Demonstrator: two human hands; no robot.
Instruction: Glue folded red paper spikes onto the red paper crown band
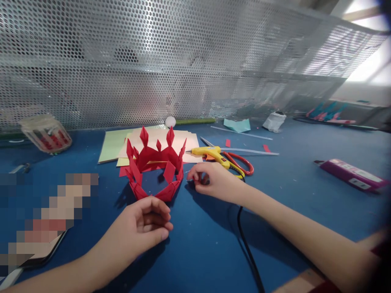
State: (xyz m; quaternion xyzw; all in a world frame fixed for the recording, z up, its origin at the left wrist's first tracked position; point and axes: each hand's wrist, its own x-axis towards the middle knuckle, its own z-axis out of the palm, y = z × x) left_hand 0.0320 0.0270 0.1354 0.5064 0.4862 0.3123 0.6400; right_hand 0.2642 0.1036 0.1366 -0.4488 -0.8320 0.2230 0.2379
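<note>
A red folded-paper crown (172, 189) with pointed, diamond-shaped tips stands upright on the blue table. Just in front of its near rim rests my left hand (145, 224), its fingers loosely curved, thumb apart, holding nothing. To the right of the crown, my right hand (215, 181) has thumb and fingers brought together in a pinch. A tiny dark red bit shows at those fingertips, too small to name. Right behind that hand lies a yellow glue gun (210, 151), its black cord running toward me. Scissors with red handles (244, 162) lie partly under the glue gun.
Coloured paper sheets (111, 142) lie behind the crown. Clear glue sticks (259, 152) and red paper scraps (266, 148) are at the back right. A tilted jar (45, 132) sits far left, a purple package (351, 174) right. Perforated metal mesh (183, 53) closes off the back.
</note>
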